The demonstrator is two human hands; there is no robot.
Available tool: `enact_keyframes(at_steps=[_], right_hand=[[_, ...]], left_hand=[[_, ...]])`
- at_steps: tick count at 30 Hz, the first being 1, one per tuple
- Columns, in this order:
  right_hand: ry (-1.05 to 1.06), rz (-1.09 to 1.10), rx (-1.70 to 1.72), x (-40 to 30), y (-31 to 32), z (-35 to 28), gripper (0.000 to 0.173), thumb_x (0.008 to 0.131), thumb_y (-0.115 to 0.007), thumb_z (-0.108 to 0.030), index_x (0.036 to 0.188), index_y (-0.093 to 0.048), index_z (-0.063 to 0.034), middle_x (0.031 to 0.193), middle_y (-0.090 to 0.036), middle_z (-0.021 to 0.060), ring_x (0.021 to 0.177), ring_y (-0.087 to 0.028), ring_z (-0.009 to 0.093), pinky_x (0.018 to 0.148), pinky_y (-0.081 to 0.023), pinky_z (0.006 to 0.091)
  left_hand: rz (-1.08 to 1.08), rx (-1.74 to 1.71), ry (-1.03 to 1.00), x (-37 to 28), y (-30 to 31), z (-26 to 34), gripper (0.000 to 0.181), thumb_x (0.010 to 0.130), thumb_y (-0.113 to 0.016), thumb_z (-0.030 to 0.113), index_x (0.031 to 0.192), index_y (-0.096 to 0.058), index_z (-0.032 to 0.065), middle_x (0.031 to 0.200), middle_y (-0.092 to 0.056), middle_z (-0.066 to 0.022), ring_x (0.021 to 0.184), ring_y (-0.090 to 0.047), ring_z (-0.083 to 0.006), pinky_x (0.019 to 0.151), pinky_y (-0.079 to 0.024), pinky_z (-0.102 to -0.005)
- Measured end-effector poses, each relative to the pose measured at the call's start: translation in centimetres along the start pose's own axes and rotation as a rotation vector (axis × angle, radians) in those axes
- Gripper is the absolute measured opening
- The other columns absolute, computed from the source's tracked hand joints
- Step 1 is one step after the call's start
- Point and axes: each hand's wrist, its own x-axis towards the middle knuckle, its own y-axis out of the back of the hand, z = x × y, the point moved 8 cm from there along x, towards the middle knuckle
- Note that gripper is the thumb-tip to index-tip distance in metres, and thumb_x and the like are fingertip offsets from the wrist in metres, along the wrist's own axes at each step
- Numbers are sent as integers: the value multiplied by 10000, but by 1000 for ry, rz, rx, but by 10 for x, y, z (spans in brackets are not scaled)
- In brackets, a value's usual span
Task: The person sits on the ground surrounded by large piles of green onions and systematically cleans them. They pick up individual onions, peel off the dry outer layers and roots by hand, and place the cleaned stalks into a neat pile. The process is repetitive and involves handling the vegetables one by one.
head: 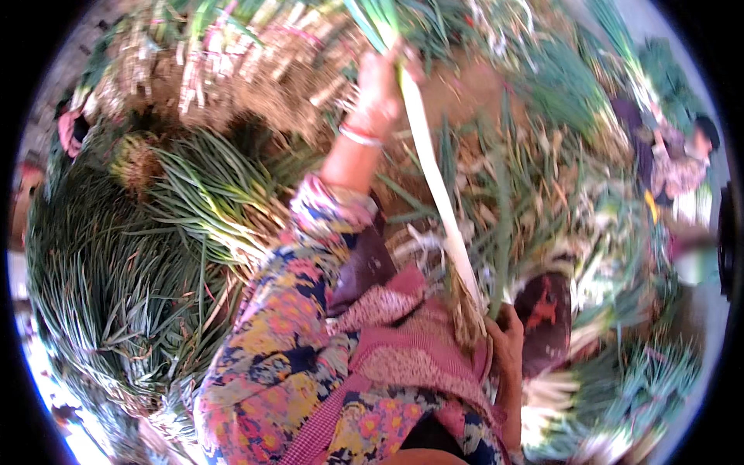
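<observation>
One long green onion (437,180) slants from the top centre down to my lap, its white shaft bare and its green leaves at the top. My left hand (388,72) is closed around it where the white turns green. Near its brown, stringy root end is my right hand (504,334), low at the right, with fingers bent around a green leaf strip (501,226) that hangs beside the shaft. Peeled dry outer skin (465,308) dangles by the roots. A pink checked apron covers my lap.
Trimmings of leaves and skins (540,192) litter the ground ahead. Tied green onion bundles (215,64) lie at the top left, a large leafy heap (116,302) at the left, and more bundles (633,378) at the lower right. Another person (680,165) holding green onions is at the far right.
</observation>
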Motion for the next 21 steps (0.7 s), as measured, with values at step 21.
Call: enact_keyframes(at_steps=[21], right_hand=[[-84, -137, 764, 61, -69, -49, 292, 937, -455, -290, 1047, -532, -30, 687, -500, -21, 576, -464, 105, 544, -399, 218]], left_hand=[[-17, 55, 202, -12, -26, -114, 378, 981, -307, 332, 991, -413, -30, 818, -497, -111, 566, -465, -177, 525, -437, -300]])
